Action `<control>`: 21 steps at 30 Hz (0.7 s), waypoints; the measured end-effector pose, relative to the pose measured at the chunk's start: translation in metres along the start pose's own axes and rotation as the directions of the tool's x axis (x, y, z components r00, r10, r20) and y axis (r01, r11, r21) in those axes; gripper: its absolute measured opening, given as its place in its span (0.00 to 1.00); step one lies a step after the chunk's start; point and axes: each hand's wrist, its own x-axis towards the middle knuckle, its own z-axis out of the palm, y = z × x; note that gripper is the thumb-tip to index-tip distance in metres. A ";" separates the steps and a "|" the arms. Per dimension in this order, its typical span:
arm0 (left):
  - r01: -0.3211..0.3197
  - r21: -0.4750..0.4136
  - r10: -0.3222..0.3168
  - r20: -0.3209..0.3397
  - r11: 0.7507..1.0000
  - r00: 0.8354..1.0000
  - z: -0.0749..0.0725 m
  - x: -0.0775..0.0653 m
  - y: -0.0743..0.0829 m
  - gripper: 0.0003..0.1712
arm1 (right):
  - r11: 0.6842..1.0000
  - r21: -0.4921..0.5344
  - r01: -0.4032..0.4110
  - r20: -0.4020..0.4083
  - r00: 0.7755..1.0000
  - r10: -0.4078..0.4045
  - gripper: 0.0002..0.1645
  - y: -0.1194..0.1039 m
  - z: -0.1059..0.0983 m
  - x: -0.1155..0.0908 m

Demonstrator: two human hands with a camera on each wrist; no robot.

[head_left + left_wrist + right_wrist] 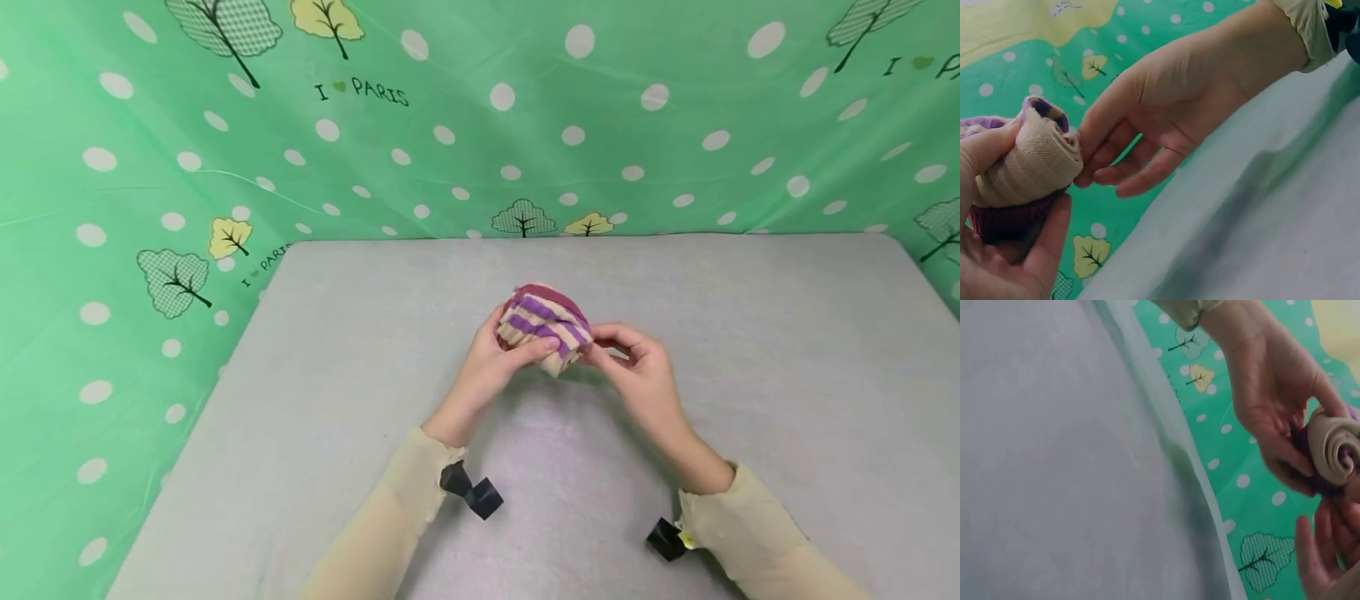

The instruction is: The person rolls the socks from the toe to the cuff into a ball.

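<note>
A rolled-up striped sock [546,321], purple and cream with a maroon band, is held up over the grey table. My left hand [487,360] grips it from the left, thumb across the near side and fingers behind. At the roll's right end, my right hand [641,371] pinches the edge between thumb and forefinger. The left wrist view shows the sock [1032,162] with its cream fabric outermost and a dark ribbed part underneath. Its spiral end faces the camera in the right wrist view, where the sock [1332,447] is partly cut off by the frame.
The grey table [337,333] spreads out beneath both hands. Behind it and along the left hangs a green dotted curtain [450,100] printed with trees. Black straps hang at both cream sleeves [390,508].
</note>
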 end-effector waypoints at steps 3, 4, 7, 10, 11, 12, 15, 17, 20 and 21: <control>0.006 -0.023 -0.006 -0.022 1.000 1.000 0.000 0.000 -0.002 0.36 | 1.000 0.014 0.001 0.012 1.000 -0.002 0.08 0.000 0.003 0.000; -0.005 -0.033 0.004 -0.033 0.999 0.999 0.000 0.000 -0.003 0.36 | 0.999 0.031 0.014 0.020 1.000 -0.015 0.07 0.001 0.005 0.000; -0.067 -0.054 0.061 -0.098 0.996 0.993 0.000 0.003 -0.005 0.33 | 0.996 0.034 0.086 0.075 0.993 -0.088 0.03 0.006 0.007 -0.002; -0.152 -0.061 0.141 -0.164 0.986 0.976 0.001 0.006 -0.009 0.31 | 0.986 0.015 0.165 0.147 0.975 -0.165 0.03 0.009 0.009 -0.006; -0.173 -0.058 0.160 -0.181 0.983 0.970 0.001 0.006 -0.010 0.30 | 0.982 0.012 0.186 0.170 0.968 -0.186 0.03 0.010 0.010 -0.007; -0.194 -0.052 0.181 -0.195 0.980 0.964 0.002 0.007 -0.011 0.30 | 0.980 0.005 0.200 0.192 0.961 -0.197 0.03 0.010 0.011 -0.009; -0.250 -0.013 0.241 -0.221 0.968 0.945 0.002 0.010 -0.014 0.31 | 0.973 0.009 0.232 0.239 0.944 -0.228 0.02 0.008 0.013 -0.012; -0.269 0.032 0.268 -0.245 0.963 0.932 0.003 0.011 -0.015 0.30 | 0.966 -0.008 0.259 0.267 0.931 -0.248 0.03 0.005 0.015 -0.014; -0.281 0.119 0.303 -0.259 0.952 0.917 0.004 0.012 -0.017 0.29 | 0.959 -0.052 0.278 0.276 0.927 -0.254 0.05 0.004 0.018 -0.015; -0.279 0.142 0.307 -0.249 0.950 0.919 0.004 0.011 -0.017 0.30 | 0.960 -0.076 0.269 0.265 0.934 -0.241 0.05 0.004 0.020 -0.016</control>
